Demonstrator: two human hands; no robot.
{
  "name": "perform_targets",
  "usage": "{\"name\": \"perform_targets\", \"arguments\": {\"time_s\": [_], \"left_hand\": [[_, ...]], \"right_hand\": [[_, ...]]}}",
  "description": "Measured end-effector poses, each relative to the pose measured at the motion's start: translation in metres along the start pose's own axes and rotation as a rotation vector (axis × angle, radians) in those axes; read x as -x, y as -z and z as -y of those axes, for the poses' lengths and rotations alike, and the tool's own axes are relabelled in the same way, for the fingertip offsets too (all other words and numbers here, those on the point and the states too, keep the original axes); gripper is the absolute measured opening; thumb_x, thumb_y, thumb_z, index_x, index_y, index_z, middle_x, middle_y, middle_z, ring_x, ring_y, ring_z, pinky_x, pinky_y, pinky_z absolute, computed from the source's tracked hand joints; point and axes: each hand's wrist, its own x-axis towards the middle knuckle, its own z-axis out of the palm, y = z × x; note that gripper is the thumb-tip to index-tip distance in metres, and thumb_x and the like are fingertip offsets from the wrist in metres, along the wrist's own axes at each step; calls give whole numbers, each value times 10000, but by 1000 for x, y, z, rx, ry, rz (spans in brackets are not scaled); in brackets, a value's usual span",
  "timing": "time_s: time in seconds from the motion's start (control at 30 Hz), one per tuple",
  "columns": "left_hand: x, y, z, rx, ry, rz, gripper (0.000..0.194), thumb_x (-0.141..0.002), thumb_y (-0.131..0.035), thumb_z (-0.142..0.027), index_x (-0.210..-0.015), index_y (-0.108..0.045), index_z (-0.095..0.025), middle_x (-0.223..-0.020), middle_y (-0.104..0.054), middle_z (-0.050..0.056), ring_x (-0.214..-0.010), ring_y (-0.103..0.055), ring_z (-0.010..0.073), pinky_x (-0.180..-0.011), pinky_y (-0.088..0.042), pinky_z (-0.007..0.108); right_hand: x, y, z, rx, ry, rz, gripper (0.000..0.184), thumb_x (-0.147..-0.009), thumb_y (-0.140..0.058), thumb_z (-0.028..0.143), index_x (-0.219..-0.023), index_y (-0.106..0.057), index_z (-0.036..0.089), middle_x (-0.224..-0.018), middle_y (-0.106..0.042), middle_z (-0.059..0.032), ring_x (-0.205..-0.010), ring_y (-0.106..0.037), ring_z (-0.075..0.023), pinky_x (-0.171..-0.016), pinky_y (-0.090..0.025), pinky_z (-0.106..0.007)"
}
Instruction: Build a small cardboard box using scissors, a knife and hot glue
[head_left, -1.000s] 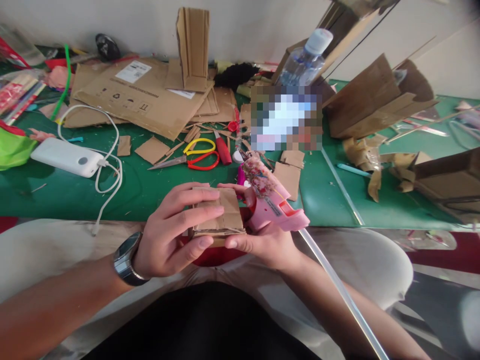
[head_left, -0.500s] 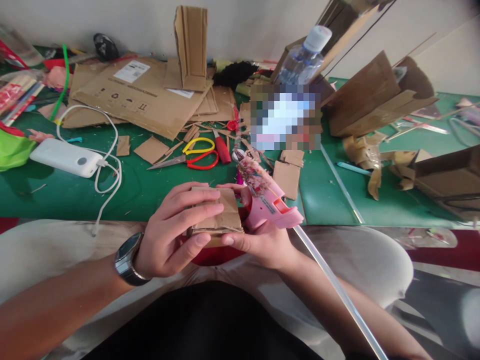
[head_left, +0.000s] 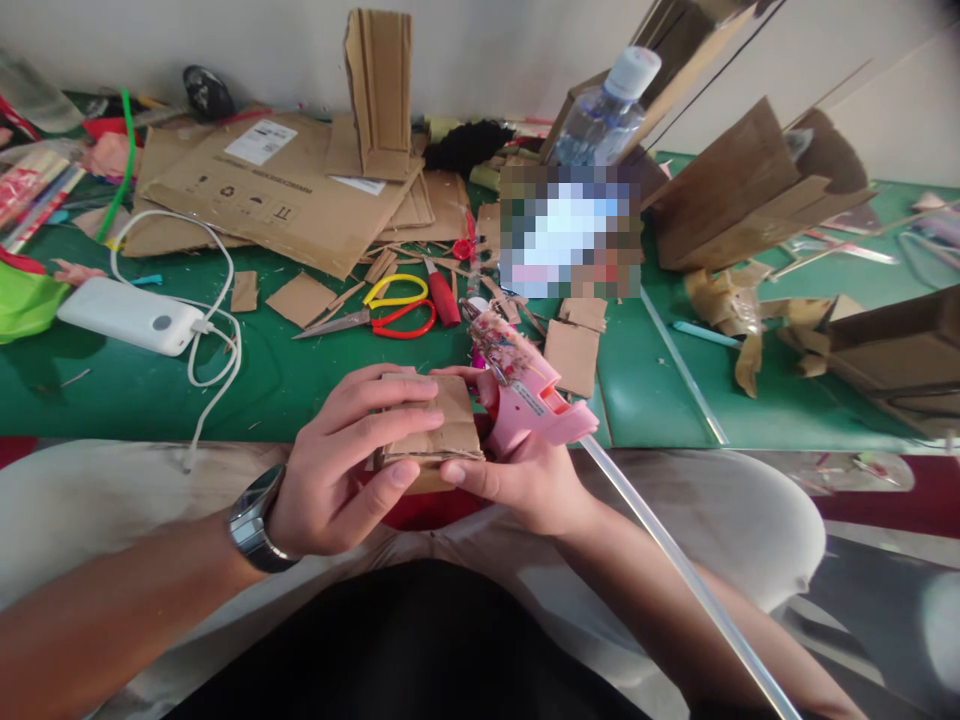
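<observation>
A small cardboard box (head_left: 450, 430) sits between my two hands above my lap. My left hand (head_left: 352, 450) is closed round its left side, fingers across the top and thumb at the near edge. My right hand (head_left: 532, 485) holds a pink hot glue gun (head_left: 525, 390) and also presses its thumb against the box's near right corner. A long clear glue stick (head_left: 667, 545) runs out of the gun's back end over my right forearm. The gun's nozzle points away from me, toward the table. Something red shows beneath the box.
On the green table (head_left: 300, 390) lie scissors (head_left: 397, 308), a red-handled cutter (head_left: 442, 295), cardboard scraps, and a white power bank (head_left: 124, 315) with its cable. Behind are flattened cardboard (head_left: 277, 190) and a water bottle (head_left: 604, 110). Cardboard structures (head_left: 735, 190) stand at right.
The glue gun has tilted and shifted slightly to the left in my right hand. Both hands keep their hold on the box.
</observation>
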Motion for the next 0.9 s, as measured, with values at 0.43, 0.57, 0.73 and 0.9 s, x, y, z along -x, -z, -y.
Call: {"name": "perform_targets", "arguments": {"time_s": [0.43,0.57,0.73,0.9], "left_hand": [[-1,0,-1,14,38,-9,338,-1022,-670,-179,-1351,-745,-176,-1431,-746,141,-1366,-691,301,-1265,-522,536],[0,-1,-2,40,67,-16,321,-1033,-666,-198,-1343,-747,-174,-1426,-747,132,-1367,-684,289,-1267,-519,510],[1,-2,-3,67,102,-17,317,-1049,-667,-222,-1352,-747,-176,-1422,-740,132,-1367,-680,278,-1259,-527,475],[2,0,-2,86,130,18,342,-1069,-666,-279,-1384,-742,-172,-1449,-719,144,-1387,-671,279,-1246,-534,448]], "right_hand": [[-1,-3,2,-76,-80,-32,1095,-728,-1090,421,-1639,-494,305,-1519,-700,-133,-1446,-688,-408,-1229,-612,-635],[-2,-5,8,-116,-86,-8,1323,-712,-1101,404,-1759,-297,327,-1626,-622,-168,-1513,-646,-421,-1202,-641,-613],[-1,-4,8,-104,-63,3,1287,-748,-1079,425,-1759,-288,326,-1645,-609,-171,-1495,-663,-411,-1181,-657,-586],[-1,-3,7,-104,-91,-20,1181,-753,-1076,426,-1712,-396,316,-1574,-675,-137,-1427,-713,-389,-1178,-657,-565]]}}
